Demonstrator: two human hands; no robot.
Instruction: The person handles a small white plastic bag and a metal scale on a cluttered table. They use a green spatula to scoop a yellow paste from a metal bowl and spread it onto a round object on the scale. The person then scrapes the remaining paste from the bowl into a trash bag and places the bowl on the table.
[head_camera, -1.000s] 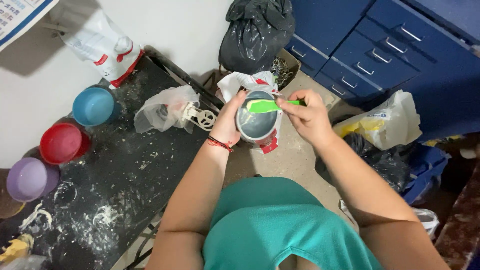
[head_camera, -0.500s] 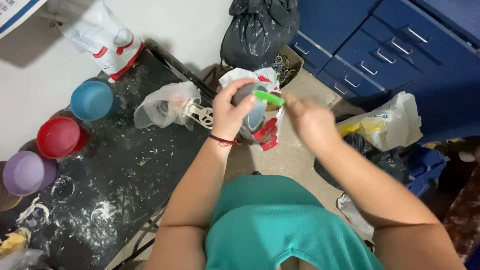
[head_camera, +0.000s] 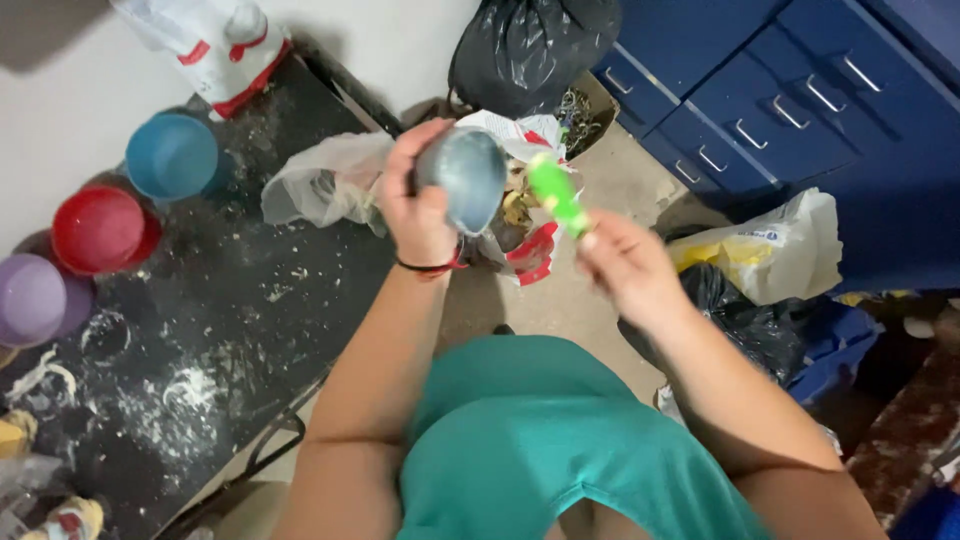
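My left hand (head_camera: 418, 205) has its grip clenched around the grey bowl (head_camera: 462, 178), tipped over the open rubbish bag (head_camera: 525, 215); at three o'clock from the bowl my right hand (head_camera: 625, 268) pinches the green spatula (head_camera: 556, 193); the floury table (head_camera: 230, 310) lies at eight o'clock

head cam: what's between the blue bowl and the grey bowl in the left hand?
In the head view, a crumpled clear plastic bag lies between the blue bowl and the grey bowl held by the left hand, on the flour-dusted black table.
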